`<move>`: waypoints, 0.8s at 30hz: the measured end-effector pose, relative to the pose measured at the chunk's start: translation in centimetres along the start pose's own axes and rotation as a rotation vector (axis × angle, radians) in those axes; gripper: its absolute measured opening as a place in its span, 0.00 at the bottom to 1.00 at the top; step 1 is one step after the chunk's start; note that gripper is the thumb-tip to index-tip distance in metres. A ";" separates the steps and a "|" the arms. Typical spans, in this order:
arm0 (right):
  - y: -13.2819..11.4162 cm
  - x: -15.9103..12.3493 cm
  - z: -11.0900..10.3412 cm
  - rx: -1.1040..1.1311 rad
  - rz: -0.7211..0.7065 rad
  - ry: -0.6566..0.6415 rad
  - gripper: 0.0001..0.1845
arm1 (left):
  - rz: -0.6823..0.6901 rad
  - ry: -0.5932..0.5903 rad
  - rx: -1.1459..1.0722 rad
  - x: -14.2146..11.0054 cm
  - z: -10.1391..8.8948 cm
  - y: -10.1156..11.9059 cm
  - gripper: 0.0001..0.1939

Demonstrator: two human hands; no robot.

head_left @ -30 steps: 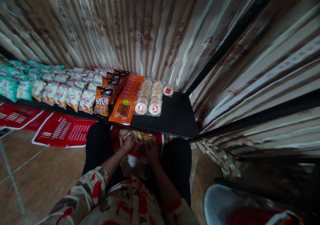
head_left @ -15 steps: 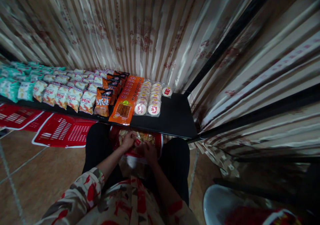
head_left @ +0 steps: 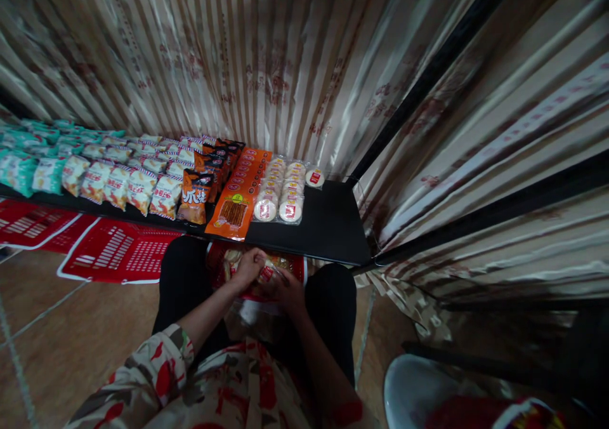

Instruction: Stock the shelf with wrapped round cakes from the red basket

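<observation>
Between my knees is a red basket (head_left: 216, 249) with several wrapped round biscuits inside, partly hidden by my hands. My left hand (head_left: 249, 270) has its fingers pinched on a wrapped biscuit (head_left: 266, 273) that carries a red label. The other side of that packet is gripped by my right hand (head_left: 289, 292), just above the basket's contents. On the black shelf (head_left: 328, 226) in front, two rows of similar pale wrapped biscuits (head_left: 290, 208) stand next to an orange snack packet (head_left: 232, 214). One more wrapped biscuit (head_left: 314, 177) lies behind them to the right.
White snack bags (head_left: 137, 191), green bags (head_left: 47, 174) and orange-black bags (head_left: 194, 197) line the shelf leftward. Red baskets (head_left: 118, 251) sit below it. A pleated curtain (head_left: 266, 54) and black poles (head_left: 428, 80) stand behind. A white rounded seat (head_left: 409, 388) is at lower right.
My left hand has moved slightly right and up, and the biscuit packet between my hands shows more clearly. The view has shifted a little; the shelf goods stay in place.
</observation>
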State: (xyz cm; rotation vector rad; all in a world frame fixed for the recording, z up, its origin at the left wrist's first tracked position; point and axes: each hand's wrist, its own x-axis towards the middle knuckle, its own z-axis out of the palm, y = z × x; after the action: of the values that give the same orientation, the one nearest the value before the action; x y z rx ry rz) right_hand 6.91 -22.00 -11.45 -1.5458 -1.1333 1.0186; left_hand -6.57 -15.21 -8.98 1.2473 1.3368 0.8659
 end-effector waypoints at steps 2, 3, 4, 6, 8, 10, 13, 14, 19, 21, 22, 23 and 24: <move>-0.7 -0.1 -0.4 0.037 0.007 0.023 0.16 | -0.001 -0.019 -0.012 0.0 0.3 0.5 0.08; -1.1 -0.1 -0.5 0.067 0.017 0.029 0.16 | -0.002 -0.024 -0.024 0.0 0.4 0.7 0.08; -1.4 -0.2 -0.7 0.101 0.030 0.031 0.16 | -0.002 -0.030 -0.036 0.0 0.6 0.9 0.08; -1.9 -0.2 -0.9 0.170 0.047 0.043 0.16 | 0.012 -0.043 -0.054 0.1 0.8 1.3 0.08; -2.3 -0.1 -1.2 0.234 0.057 0.084 0.16 | 0.045 -0.038 -0.041 0.2 0.9 1.7 0.07; -2.5 0.0 -1.4 0.284 0.078 0.151 0.17 | 0.083 -0.011 0.005 0.2 0.8 2.0 0.06; -2.5 0.5 -2.0 0.332 0.137 0.255 0.20 | 0.116 -0.001 0.079 0.2 0.6 2.2 0.05; -2.4 0.6 -2.2 0.343 0.155 0.285 0.21 | 0.126 -0.012 0.094 0.2 0.5 2.1 0.05; -2.9 1.0 -2.6 0.475 0.233 0.388 0.24 | 0.130 -0.054 0.060 0.0 0.8 1.8 0.07; -3.4 1.0 -2.5 0.540 0.255 0.410 0.24 | 0.091 -0.059 0.021 -0.2 1.2 2.1 0.07; -3.7 1.0 -2.5 0.564 0.262 0.422 0.24 | 0.072 -0.062 0.001 -0.3 1.4 2.3 0.07; -3.9 1.0 -2.4 0.578 0.264 0.435 0.23 | 0.056 -0.067 -0.018 -0.5 1.6 2.6 0.06; -4.1 1.1 -2.4 0.584 0.261 0.445 0.22 | 0.041 -0.073 -0.034 -0.6 1.8 3.0 0.06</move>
State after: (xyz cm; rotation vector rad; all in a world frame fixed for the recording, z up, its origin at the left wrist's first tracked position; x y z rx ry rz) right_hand 8.65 -20.90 -7.03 -1.3552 -0.2888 0.9921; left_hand -4.30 -15.53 -6.29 1.2720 1.2384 0.8601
